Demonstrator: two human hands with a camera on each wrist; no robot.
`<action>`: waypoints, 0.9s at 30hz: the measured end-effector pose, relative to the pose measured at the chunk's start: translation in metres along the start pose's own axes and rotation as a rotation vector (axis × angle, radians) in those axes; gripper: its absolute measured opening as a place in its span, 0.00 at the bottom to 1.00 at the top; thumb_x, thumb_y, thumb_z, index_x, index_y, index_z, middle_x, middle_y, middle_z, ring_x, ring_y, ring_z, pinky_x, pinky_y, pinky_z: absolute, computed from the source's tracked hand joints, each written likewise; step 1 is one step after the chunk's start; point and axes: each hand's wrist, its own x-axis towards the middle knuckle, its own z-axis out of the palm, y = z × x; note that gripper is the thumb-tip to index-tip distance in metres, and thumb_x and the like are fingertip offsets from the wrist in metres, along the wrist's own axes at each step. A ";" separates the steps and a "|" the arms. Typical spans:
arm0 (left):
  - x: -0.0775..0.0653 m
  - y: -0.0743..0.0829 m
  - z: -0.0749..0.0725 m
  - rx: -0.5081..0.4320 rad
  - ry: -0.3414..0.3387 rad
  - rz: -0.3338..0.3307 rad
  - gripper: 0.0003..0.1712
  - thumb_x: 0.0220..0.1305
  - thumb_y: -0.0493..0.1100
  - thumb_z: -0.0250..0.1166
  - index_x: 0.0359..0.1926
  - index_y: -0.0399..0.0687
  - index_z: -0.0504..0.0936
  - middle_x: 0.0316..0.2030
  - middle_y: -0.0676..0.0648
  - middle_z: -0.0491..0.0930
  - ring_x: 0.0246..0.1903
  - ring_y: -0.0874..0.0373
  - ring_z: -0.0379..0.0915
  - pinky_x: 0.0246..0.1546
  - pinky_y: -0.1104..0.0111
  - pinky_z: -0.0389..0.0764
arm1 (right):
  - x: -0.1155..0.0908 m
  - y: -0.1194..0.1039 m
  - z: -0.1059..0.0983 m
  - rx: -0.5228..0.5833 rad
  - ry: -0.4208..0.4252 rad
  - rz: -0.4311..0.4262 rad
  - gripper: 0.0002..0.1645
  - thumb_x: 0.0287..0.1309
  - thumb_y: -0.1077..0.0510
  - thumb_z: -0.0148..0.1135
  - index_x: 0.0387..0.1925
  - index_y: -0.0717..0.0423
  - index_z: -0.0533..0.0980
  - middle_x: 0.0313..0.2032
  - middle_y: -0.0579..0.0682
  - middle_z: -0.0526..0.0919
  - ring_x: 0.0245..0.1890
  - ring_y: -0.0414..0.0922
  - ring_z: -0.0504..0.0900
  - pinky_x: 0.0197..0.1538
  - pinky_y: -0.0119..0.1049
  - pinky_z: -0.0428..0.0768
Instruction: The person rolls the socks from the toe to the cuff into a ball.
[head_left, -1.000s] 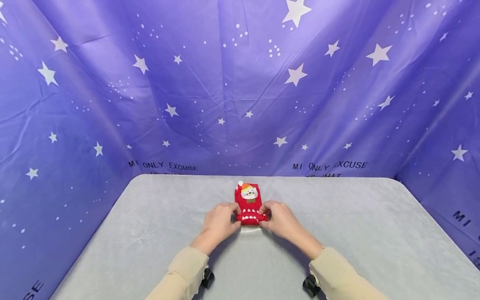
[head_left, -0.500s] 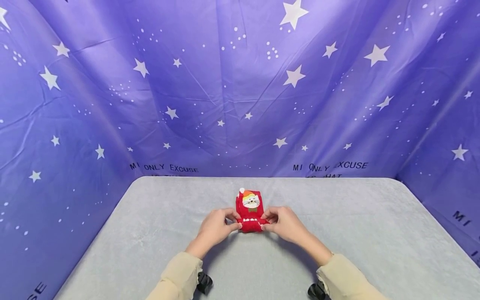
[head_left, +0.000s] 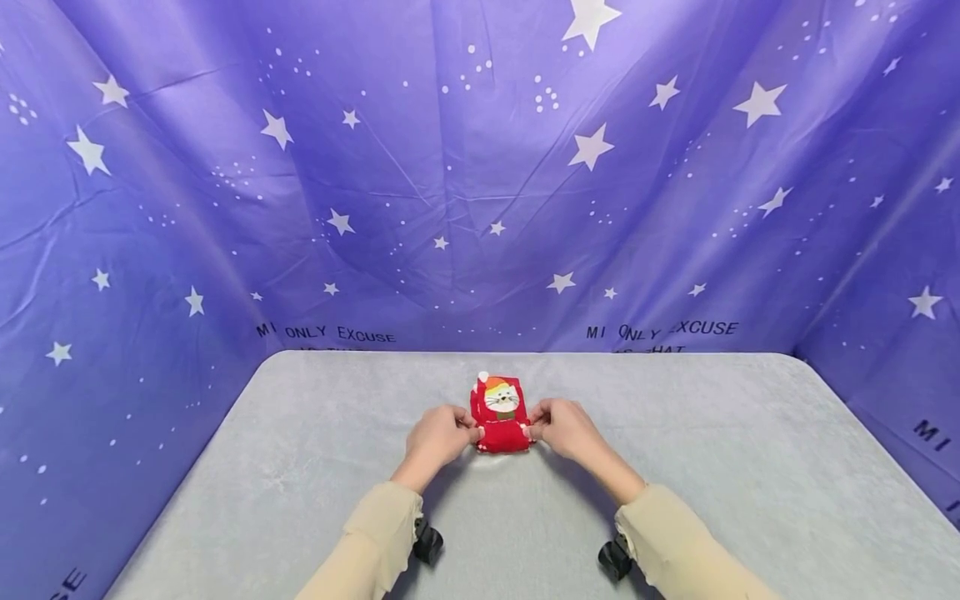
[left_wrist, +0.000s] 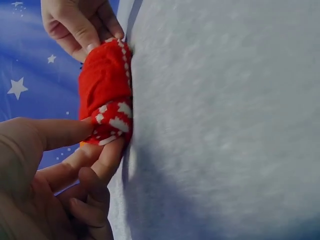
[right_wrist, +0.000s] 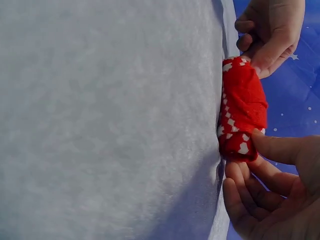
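Observation:
A red knitted sock (head_left: 504, 437) with a white cat face in an orange and yellow hat lies on the table, its near end rolled into a thick bundle. My left hand (head_left: 438, 435) pinches the left end of the roll between thumb and fingers. At the opposite end, my right hand (head_left: 562, 429) pinches it the same way. In the left wrist view, white patterned patches show on the roll (left_wrist: 106, 80) beside my left thumb. White hearts mark the roll's end (right_wrist: 242, 146) by my right thumb in the right wrist view. The underside is hidden.
A grey cloth-covered table (head_left: 720, 450) with rounded far corners surrounds the sock. Behind it and at both sides hangs a purple-blue curtain (head_left: 450, 167) with white stars and black lettering. Black wrist devices (head_left: 617, 558) sit under the beige sleeves.
The near end of the sock has rolled further away from me. The row of white hearts has turned out of sight on top, and the roll now reaches the green bow.

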 end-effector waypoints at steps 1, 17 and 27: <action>0.001 0.001 -0.001 0.001 -0.006 -0.014 0.05 0.56 0.47 0.72 0.28 0.53 0.85 0.25 0.55 0.82 0.25 0.60 0.71 0.25 0.68 0.68 | 0.001 -0.001 0.000 0.003 0.006 -0.016 0.08 0.49 0.68 0.70 0.33 0.59 0.80 0.27 0.48 0.82 0.29 0.40 0.76 0.34 0.31 0.74; -0.004 0.004 0.001 0.035 0.115 0.161 0.06 0.54 0.41 0.74 0.27 0.58 0.85 0.40 0.54 0.84 0.33 0.62 0.78 0.29 0.70 0.73 | -0.003 0.005 0.005 -0.127 0.147 -0.225 0.06 0.50 0.65 0.74 0.27 0.52 0.83 0.31 0.46 0.85 0.31 0.37 0.79 0.40 0.35 0.79; -0.007 0.003 0.001 0.099 0.074 0.195 0.16 0.48 0.40 0.78 0.40 0.54 0.87 0.48 0.51 0.82 0.43 0.55 0.79 0.36 0.64 0.78 | -0.007 0.015 0.000 -0.111 0.043 -0.301 0.12 0.51 0.61 0.73 0.39 0.56 0.84 0.38 0.48 0.86 0.40 0.42 0.83 0.47 0.40 0.83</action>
